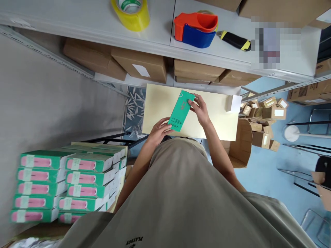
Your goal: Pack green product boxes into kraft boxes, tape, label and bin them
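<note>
A flat green box [180, 112] with pink lettering is held tilted over a pale yellow tabletop [218, 120]. My left hand [159, 132] grips its lower end, thumb on the printed face. At the upper right edge, my right hand [200, 109] holds the same box, with the thumb on top and fingers behind it. The underside of the box is hidden. A small white box [234, 103] stands at the right end of the tabletop.
On the grey shelf [155, 36] ahead lie yellow tape [137, 19], an orange-and-blue tape dispenser [196, 30] and a box cutter [235, 40]. Stacked green boxes [82, 179] stand at left. An open carton [240, 144] and several small cartons [266, 113] are on the right.
</note>
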Tool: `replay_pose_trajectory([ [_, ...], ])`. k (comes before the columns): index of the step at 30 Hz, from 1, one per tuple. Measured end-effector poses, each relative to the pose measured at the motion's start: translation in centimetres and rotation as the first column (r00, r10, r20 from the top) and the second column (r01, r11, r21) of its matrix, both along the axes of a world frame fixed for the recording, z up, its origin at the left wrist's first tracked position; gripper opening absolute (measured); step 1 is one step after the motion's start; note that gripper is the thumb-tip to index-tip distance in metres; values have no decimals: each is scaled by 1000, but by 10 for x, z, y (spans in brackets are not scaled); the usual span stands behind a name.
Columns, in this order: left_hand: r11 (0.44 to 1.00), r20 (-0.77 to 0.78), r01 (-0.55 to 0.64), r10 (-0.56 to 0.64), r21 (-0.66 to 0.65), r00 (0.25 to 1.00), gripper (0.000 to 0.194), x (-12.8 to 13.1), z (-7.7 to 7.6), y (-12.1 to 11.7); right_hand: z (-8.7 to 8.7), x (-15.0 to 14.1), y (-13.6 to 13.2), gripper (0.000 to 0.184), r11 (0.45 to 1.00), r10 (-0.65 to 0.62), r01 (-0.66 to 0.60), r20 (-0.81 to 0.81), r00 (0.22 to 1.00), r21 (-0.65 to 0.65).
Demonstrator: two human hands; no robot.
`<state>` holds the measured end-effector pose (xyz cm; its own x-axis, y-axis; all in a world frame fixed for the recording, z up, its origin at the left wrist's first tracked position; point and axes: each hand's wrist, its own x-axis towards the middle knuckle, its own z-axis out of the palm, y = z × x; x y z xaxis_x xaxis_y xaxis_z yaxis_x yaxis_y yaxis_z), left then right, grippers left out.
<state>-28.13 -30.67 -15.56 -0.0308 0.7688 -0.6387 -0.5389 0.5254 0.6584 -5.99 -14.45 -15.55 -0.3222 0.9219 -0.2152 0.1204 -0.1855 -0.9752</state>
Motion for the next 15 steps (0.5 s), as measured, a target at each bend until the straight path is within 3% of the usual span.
replay_pose_trajectory([
  [4,987,130,-123,136,-107,982,48,0,-19,8,12,-11,-12,61,972,-59,36,94,994,233],
  [8,949,182,-265,294,-170,938,32,5,-43,37,33,-25,-59,50,856,-131,-2,221,966,516],
  [11,954,192,-273,293,-124,937,36,9,-55,60,45,-25,-96,44,843,18,-193,333,943,502],
  [15,988,219,-143,151,-55,964,52,12,-61,74,53,-16,-118,35,861,278,-400,369,887,314],
])
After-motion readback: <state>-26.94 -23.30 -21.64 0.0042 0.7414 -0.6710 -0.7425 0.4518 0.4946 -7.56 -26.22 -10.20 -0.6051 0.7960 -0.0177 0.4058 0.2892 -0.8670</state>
